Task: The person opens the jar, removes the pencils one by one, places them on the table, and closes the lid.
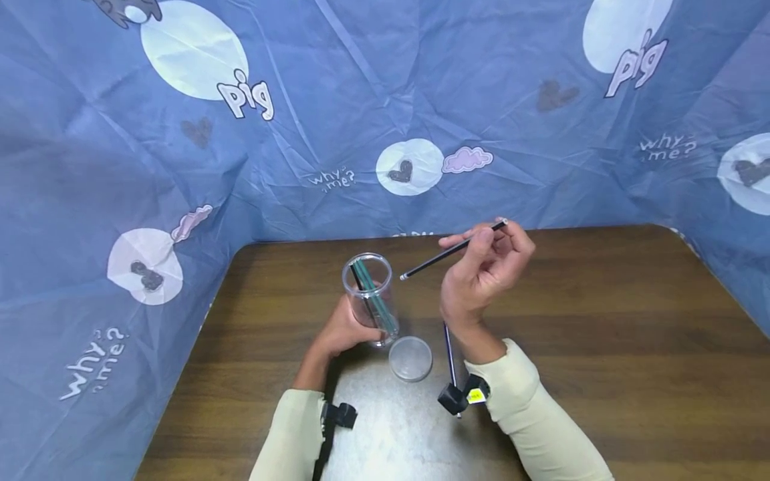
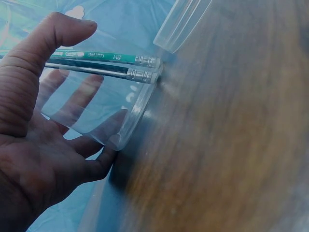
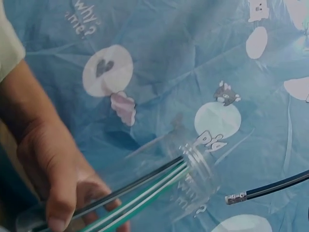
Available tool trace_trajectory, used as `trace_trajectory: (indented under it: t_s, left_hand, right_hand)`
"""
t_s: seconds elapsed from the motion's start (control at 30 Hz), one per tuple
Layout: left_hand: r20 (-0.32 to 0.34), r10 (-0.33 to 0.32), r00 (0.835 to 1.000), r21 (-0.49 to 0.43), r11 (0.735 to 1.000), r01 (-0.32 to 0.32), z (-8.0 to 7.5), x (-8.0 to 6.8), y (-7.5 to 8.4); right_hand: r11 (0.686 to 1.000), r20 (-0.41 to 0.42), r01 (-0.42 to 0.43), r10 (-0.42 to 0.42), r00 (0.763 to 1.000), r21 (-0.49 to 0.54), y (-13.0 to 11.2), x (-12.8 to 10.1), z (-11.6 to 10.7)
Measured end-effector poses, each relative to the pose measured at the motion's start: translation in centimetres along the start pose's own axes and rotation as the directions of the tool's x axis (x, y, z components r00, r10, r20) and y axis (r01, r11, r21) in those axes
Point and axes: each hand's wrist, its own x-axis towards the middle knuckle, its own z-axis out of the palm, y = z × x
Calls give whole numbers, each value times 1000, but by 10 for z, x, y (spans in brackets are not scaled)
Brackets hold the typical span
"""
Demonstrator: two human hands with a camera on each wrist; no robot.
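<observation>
While the left hand curls its fingers round the clear jar, just on the far side of a lid, the right hand pinches a black pencil right of the jar. Pencils seem to be going in or out; going in calls for the metal tip over the rim. A green pencil inside says "HB"; the blue cloth says "pig" and "why me?"

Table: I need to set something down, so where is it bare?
The widest bare patch of table lies between the right sleeve and the right edge; a narrower one lies between the left sleeve and the left edge. The middle is crowded with the jar, lid and loose pencil.
</observation>
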Motion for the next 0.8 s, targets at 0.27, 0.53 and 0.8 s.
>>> trace_trajectory:
  t_s: [0.27,0.53,0.8]
  left_hand:
    - [-11,-1,1000,11,1000,1,0,-1,2]
    - [-5,0,1000,33,999,0,1,0,1]
    - [5,-1,1000,0,1000,1,0,0,1]
  right_hand:
    - [998,11,-43,43,999,-36,4,-5,-13]
    - [964,154,-152,188,970,-220,11,-5,-39]
    - [858,192,-192,314,930,-475,18,1,-68]
